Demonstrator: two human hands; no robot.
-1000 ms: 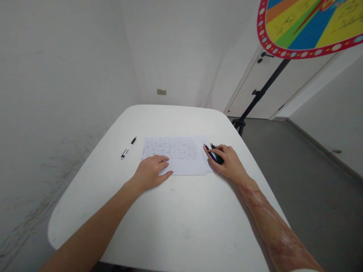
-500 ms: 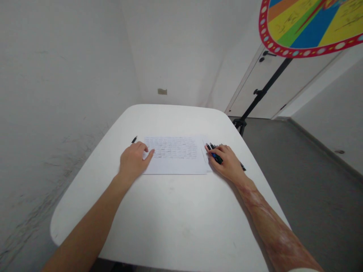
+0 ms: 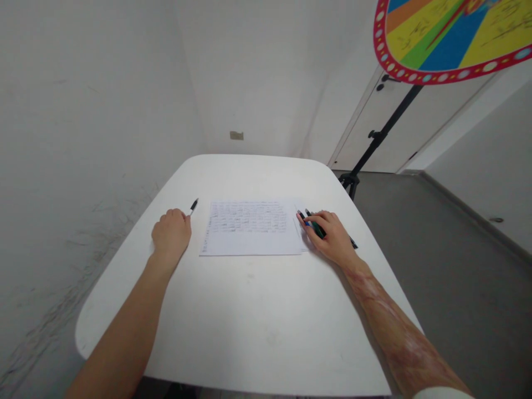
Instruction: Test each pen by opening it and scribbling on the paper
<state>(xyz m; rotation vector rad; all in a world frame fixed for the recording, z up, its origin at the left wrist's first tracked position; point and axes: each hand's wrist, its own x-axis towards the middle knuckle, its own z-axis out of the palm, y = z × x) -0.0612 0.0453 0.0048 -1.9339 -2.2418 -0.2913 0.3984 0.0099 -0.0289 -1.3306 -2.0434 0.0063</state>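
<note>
My left hand (image 3: pixel 171 233) is curled shut over a black-and-silver pen (image 3: pixel 193 206), left of the paper, and only the pen's far end shows past my fingers. My right hand (image 3: pixel 330 238) rests by the paper's right edge, gripping a small bunch of pens (image 3: pixel 315 225) with blue and green barrels. A black tip from that bunch sticks out beyond the hand. The handwritten sheet of paper (image 3: pixel 249 228) lies flat between my hands, touched by neither, on the white table (image 3: pixel 249 310).
The rounded white table stands against white walls on the left and back. A colourful wheel with a red dotted rim (image 3: pixel 440 39) stands on a black stand (image 3: pixel 376 138) beyond the table's right corner, before a white door (image 3: pixel 374 127). Grey floor lies to the right.
My left hand has slid left off the paper and closed over the pen, which earlier lay alone on the table. My right hand stays beside the paper with its pens.
</note>
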